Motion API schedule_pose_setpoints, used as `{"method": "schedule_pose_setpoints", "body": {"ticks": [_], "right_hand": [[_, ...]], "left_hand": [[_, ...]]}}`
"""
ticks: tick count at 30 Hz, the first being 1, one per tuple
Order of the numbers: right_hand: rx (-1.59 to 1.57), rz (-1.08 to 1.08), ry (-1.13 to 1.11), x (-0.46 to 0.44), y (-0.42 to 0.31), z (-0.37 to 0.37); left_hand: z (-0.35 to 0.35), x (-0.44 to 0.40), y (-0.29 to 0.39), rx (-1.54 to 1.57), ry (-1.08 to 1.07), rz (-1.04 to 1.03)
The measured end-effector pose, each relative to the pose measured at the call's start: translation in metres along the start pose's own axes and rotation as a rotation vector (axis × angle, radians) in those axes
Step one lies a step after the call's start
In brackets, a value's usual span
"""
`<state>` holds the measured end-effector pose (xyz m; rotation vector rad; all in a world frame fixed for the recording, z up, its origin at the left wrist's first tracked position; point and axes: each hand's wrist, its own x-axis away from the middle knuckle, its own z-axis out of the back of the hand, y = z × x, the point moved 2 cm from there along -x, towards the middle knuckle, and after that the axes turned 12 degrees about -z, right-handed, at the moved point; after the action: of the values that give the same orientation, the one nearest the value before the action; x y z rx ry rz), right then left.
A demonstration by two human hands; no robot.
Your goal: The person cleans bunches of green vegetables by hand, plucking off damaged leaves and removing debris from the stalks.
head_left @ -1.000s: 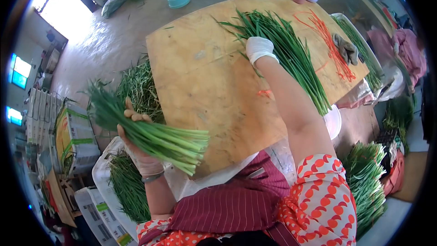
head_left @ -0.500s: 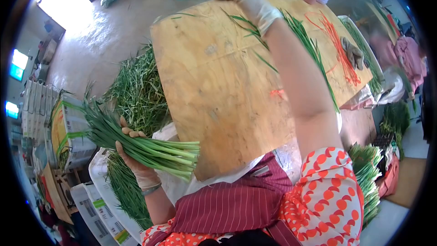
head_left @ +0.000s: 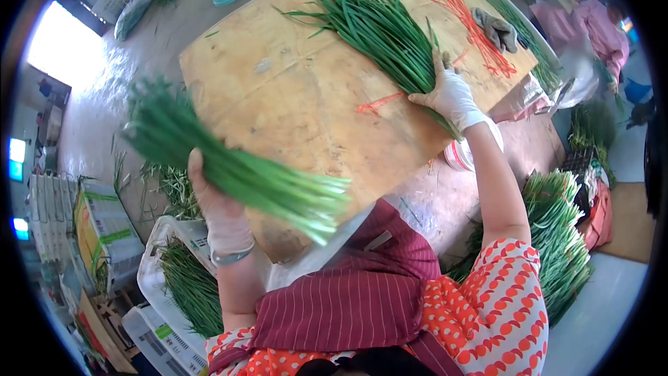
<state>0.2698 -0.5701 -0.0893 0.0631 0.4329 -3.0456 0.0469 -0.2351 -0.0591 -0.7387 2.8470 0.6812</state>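
A white plastic crate (head_left: pixel 149 264) holds long, thin greens (head_left: pixel 189 289); a white bucket (head_left: pixel 458 156) sits under the edge of the stained wooden bench (head_left: pixel 278 104), its contents hidden; the gloved left hand (head_left: pixel 221 212) grasps a blurred bunch (head_left: pixel 236 167), dark-leaved and pale-stemmed, over the bench's left edge; the gloved right hand (head_left: pixel 449 94) straddles the lower end of a glossy pile (head_left: pixel 379 35) on the bench, though I cannot tell how firmly; stringy orange ties (head_left: pixel 467 19) and a crumpled grey glove (head_left: pixel 497 31) lie near.
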Motion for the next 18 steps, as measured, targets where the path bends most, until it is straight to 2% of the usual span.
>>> {"method": "schedule_pose_setpoints", "body": {"ticks": [1, 2, 4, 6, 10, 13, 18], "right_hand": [[0.035, 0.016, -0.021, 0.000, -0.002, 0.005], [0.028, 0.005, -0.017, -0.003, -0.001, 0.006], [-0.075, 0.018, -0.110, -0.008, 0.004, 0.004], [-0.066, 0.009, -0.075, -0.013, 0.007, 0.003], [-0.087, -0.062, -0.153, -0.021, 0.015, -0.003], [-0.169, -0.019, -0.178, -0.026, 0.019, -0.001], [-0.217, -0.085, -0.257, -0.027, 0.022, 0.004]], "left_hand": [[-0.012, -0.006, -0.018, -0.021, 0.021, 0.085], [-0.025, -0.012, -0.036, -0.135, 0.189, 0.038], [-0.053, -0.023, -0.072, -0.239, 0.162, 0.083], [-0.058, -0.038, -0.111, -0.098, 0.154, 0.242], [-0.070, -0.058, -0.182, -0.025, 0.080, 0.349], [-0.070, -0.068, -0.223, -0.046, 0.252, 0.460], [-0.054, -0.082, -0.266, -0.186, 0.326, 0.485]]}}
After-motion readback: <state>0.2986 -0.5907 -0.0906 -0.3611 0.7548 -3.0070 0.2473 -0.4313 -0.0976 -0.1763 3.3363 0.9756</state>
